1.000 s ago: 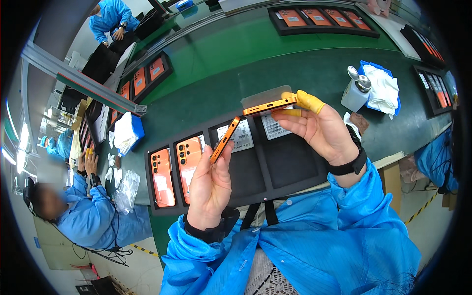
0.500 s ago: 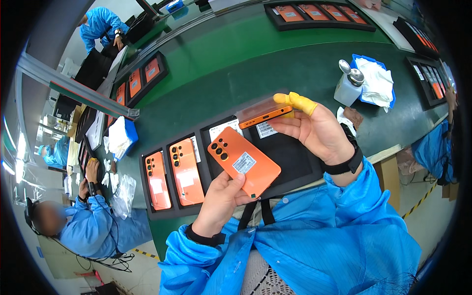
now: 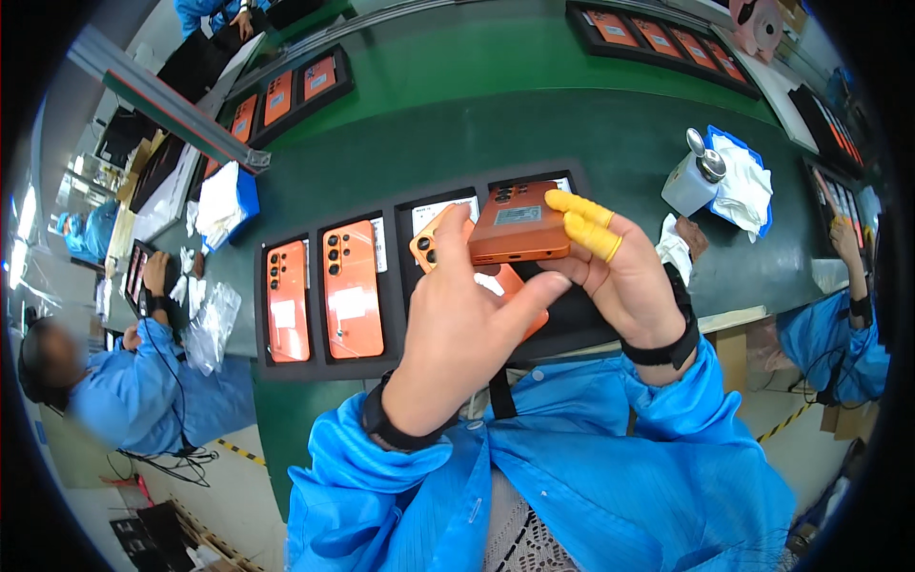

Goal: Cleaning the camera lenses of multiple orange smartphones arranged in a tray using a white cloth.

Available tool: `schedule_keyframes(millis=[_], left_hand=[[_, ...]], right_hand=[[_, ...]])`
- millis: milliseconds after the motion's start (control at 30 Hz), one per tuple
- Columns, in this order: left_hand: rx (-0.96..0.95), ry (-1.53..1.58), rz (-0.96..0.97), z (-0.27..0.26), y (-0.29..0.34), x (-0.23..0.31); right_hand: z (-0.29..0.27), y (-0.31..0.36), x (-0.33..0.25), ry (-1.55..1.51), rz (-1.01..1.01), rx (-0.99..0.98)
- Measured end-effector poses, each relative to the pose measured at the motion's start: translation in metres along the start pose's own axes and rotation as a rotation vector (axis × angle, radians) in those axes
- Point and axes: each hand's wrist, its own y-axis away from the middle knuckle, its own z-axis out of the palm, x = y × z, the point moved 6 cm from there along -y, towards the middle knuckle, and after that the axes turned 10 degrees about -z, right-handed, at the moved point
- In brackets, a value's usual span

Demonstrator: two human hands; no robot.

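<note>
Right hand [image 3: 629, 276] grasping orange phone [image 3: 520, 234], raised over black tray [image 3: 334, 369] at near edge of tabletop [image 3: 429, 133]. Left hand [image 3: 462, 329] spread, thumb and fingers parted, just beside phone; contact unclear. Two more phones [image 3: 353, 296] in tray's left-end slots.

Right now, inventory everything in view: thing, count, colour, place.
Flat green bench: 1, green, centre
Rectangular black compartment tray: 1, black, bench front
Glossy orange phones: 4, orange; two in tray, one held, one partly hidden below it
Smaller-looking black trays: at least 4, black with orange contents, bench edges
Blue tubs of white cloths: 2, left and right
White metal-topped bottle: 1, right
Clear plastic bag: 1, transparent, left
Co-workers: at least 4, blue-coated, left, right, far
Black wristbands: 2, wrists
Left fingers: some hidden, bare where visible, above tray
Right fingers: two yellow-capped, holding phone
</note>
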Motion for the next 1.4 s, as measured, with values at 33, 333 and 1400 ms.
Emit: schedule_keyframes(millis=[33, 333, 1400], left_hand=[[0.016, -0.115, 0.032, 0.005, -0.003, -0.006], [0.034, 0.053, 0.054, 0.002, -0.007, -0.025], [-0.177, 0.292, -0.331, 0.020, 0.003, -0.080]], right_hand=[[0.001, 0.003, 0.002, -0.012, -0.018, 0.002], [0.001, 0.012, 0.009, 0.006, -0.037, 0.057], [-0.026, 0.013, 0.043, 0.020, 0.143, 0.158]])
